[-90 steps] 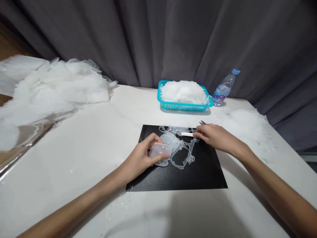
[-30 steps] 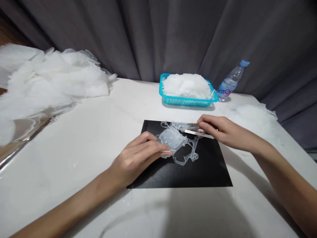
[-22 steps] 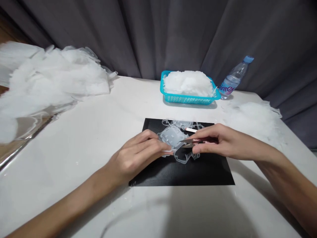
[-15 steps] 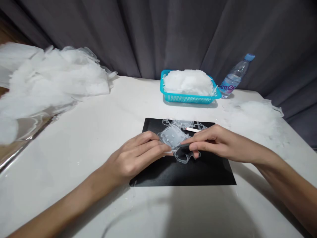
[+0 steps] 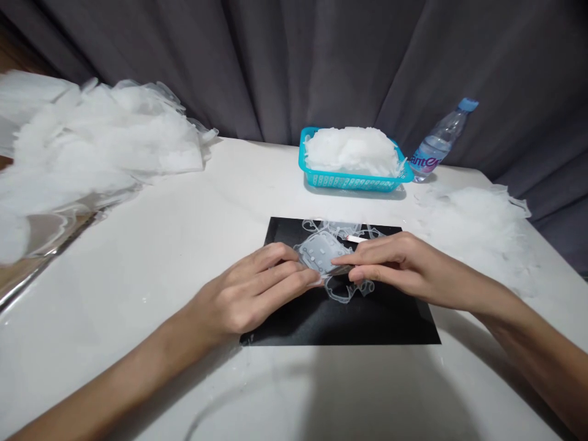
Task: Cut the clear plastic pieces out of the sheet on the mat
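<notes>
A clear silicone pad with small bumps lies on a black mat in the middle of the table. My left hand pinches the pad's near left edge, fingers pressed together. My right hand is closed round a thin metal tool, mostly hidden, whose tip meets the pad's right edge. Clear trimmed frames lie tangled under and around the pad. A small white stick rests on the mat just behind my right fingers.
A turquoise basket heaped with white pieces stands behind the mat. A water bottle stands to its right. Large piles of white pieces lie at the far left and at the right. A grey curtain hangs behind.
My right hand left the white stick, took up a metal tool and brought it in to the pad's right edge. My left hand laid the pad flat and keeps pinching it.
</notes>
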`<state>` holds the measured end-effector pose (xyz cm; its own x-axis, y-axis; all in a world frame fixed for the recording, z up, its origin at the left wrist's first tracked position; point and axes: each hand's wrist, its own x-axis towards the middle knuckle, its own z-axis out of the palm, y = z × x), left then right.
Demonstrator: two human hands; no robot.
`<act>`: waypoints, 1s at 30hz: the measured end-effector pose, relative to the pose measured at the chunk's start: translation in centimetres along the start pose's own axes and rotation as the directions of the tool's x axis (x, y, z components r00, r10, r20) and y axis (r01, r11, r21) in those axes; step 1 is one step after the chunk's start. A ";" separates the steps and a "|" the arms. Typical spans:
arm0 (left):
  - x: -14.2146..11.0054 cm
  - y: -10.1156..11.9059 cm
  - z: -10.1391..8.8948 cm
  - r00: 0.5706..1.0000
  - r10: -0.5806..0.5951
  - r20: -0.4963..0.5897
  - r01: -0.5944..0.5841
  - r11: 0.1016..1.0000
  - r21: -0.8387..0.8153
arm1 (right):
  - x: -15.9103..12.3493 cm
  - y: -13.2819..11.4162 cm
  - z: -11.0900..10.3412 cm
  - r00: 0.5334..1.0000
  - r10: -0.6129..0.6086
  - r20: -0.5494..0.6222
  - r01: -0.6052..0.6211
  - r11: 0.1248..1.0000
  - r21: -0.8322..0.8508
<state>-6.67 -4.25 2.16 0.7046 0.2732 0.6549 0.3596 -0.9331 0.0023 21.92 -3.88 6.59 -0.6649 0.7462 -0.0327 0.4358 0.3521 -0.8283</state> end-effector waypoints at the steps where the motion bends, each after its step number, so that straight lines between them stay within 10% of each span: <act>1: 0.0 0.0 0.0 1.000 0.004 -0.006 -0.004 1.000 -0.001 | 0.0 0.0 0.0 1.000 -0.002 -0.008 0.002 1.000 -0.005; 30: 0.3 0.4 0.0 0.998 0.054 0.022 -0.055 0.997 0.063 | 0.0 -0.2 0.5 0.998 -0.061 -0.025 0.058 0.992 -0.110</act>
<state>-6.33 -4.50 2.36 0.7364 0.2279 0.6370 0.3580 -0.9302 -0.0810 21.53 -4.23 6.44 -0.6747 0.7374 0.0322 0.4609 0.4549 -0.7620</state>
